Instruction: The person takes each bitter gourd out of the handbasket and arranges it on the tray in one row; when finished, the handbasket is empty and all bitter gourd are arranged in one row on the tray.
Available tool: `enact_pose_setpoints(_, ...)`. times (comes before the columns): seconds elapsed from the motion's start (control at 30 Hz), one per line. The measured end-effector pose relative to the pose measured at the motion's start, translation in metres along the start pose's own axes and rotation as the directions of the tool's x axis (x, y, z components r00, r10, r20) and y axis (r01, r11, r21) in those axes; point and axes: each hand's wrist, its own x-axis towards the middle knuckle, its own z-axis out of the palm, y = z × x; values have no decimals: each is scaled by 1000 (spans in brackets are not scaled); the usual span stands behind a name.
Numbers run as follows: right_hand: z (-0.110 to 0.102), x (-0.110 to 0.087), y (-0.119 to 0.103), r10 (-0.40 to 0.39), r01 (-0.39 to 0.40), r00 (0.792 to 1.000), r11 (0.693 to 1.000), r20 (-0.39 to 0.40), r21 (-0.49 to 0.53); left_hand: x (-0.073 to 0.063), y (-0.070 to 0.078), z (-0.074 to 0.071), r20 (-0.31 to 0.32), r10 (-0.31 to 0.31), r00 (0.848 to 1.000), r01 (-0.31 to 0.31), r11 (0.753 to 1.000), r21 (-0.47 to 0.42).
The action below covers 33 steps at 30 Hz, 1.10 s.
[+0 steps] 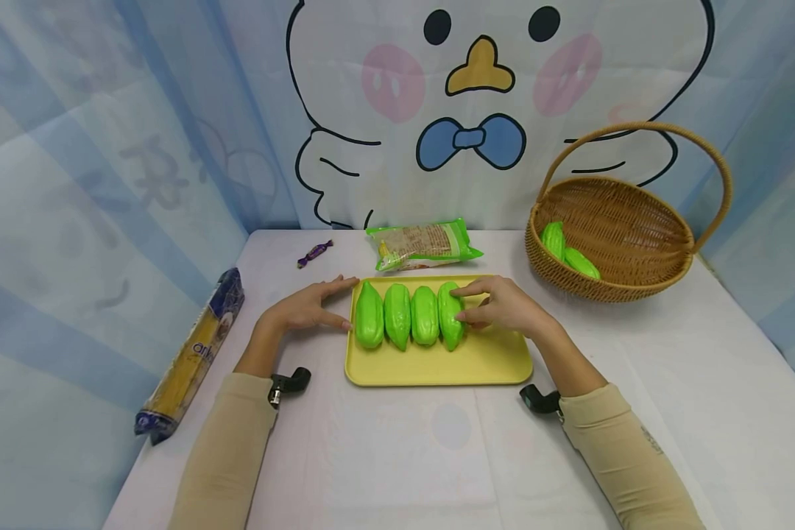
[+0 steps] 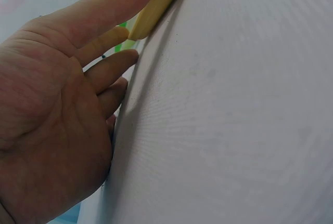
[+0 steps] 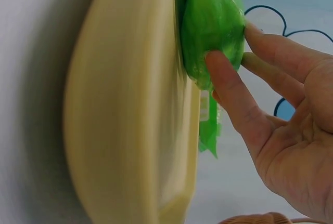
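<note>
On the yellow tray (image 1: pixel 437 372) several bright green, ridged gourds, like bitter melons, lie upright side by side in a row. My right hand (image 1: pixel 503 305) reaches over the tray's right part; its thumb and fingertips touch the right side of the rightmost gourd (image 1: pixel 447 316). In the right wrist view the fingers of this hand (image 3: pixel 291 115) are extended, resting against the glossy gourd (image 3: pixel 214 26). At the tray's left edge is my left hand (image 1: pixel 305 305), thumb and fingers spread and touching the rim. The left wrist view shows that hand (image 2: pixel 62 94) beside the tray's corner (image 2: pixel 156 11).
A wicker basket (image 1: pixel 616 221) with a tall handle stands at the back right, green gourds (image 1: pixel 579 263) inside. Behind the tray lie a green-edged packet (image 1: pixel 424 245) and a purple wrapped candy (image 1: pixel 314 253). A long yellow-blue package (image 1: pixel 192 357) lies along the table's left edge.
</note>
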Motion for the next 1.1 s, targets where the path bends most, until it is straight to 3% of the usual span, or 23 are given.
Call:
enact_pose_setpoints(0.43, -3, -1, 1, -22, 22, 1000, 1000, -4, -11, 0, -2, 0, 4, 8, 1000, -8, 1000, -15)
enact_pose_setpoints(0.63, -8, -3, 0, -130, 123, 988, 989, -89, -82, 1, -2, 0, 3, 1, 1000, -1, 1000, -13)
enact_pose_setpoints(0.77, -14, -7, -4, -225, 201, 957, 970, -184, -139, 0, 0, 0, 1, 2, 1000, -2, 1000, -13)
enact_pose_setpoints(0.9, -22, -13, -10, -293, 256, 912, 954, -287, -159, 0, -1, 0, 2, 2, 1000, -1, 1000, -15)
enact_pose_setpoints(1.0, -31, -19, -14, -339, 300, 867, 940, -364, -162, 1, -1, 0, 1, 0, 1000, 0, 1000, -8)
enact_pose_setpoints(1.1, -42, -25, -17, -392, 354, 803, 920, -448, -170, 1, -2, 0, -1, -4, 1000, 4, 1000, -5)
